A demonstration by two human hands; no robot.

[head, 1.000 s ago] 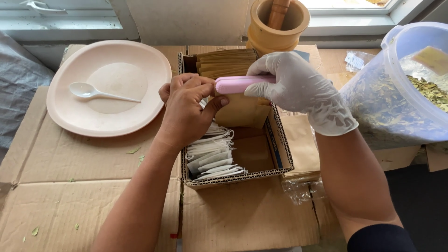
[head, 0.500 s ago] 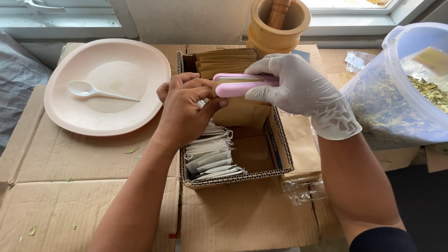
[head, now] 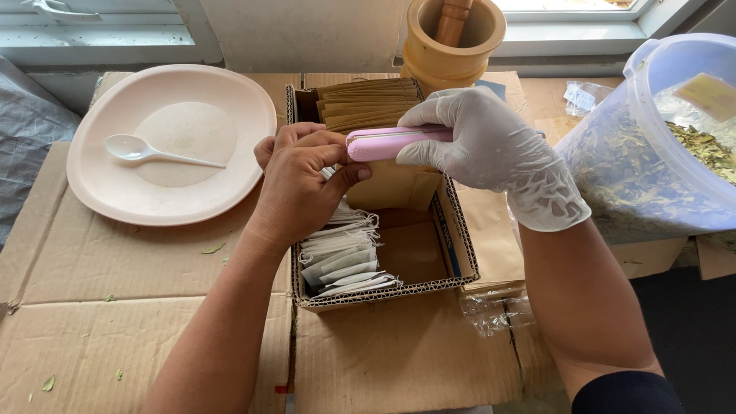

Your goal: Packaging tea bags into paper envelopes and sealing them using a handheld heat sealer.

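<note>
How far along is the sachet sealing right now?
Done: a row of white sachets lies in the cardboard box. In hand: the gloved right hand presses the pink sealer while the bare left hand holds something at it. Left: brown packets stacked behind, dried leaves in the tub.

Looks like a small home workshop for packing herbal tea by hand. Flattened cardboard (head: 153,307) for a work surface, laid under a window sill (head: 100,46). Open cardboard box (head: 383,295) stacked with filled tea bags (head: 341,257) and brown paper envelopes (head: 368,103). Big clear plastic tub (head: 675,138) full of dried leaves. Wooden mortar and pestle (head: 452,38) by the window. Pale plate (head: 172,142) with a plastic spoon (head: 157,152). Loose leaf crumbs (head: 213,248) scattered about. One gloved hand (head: 491,149) on a pink handheld sealer (head: 395,142), no machinery anywhere.
</note>
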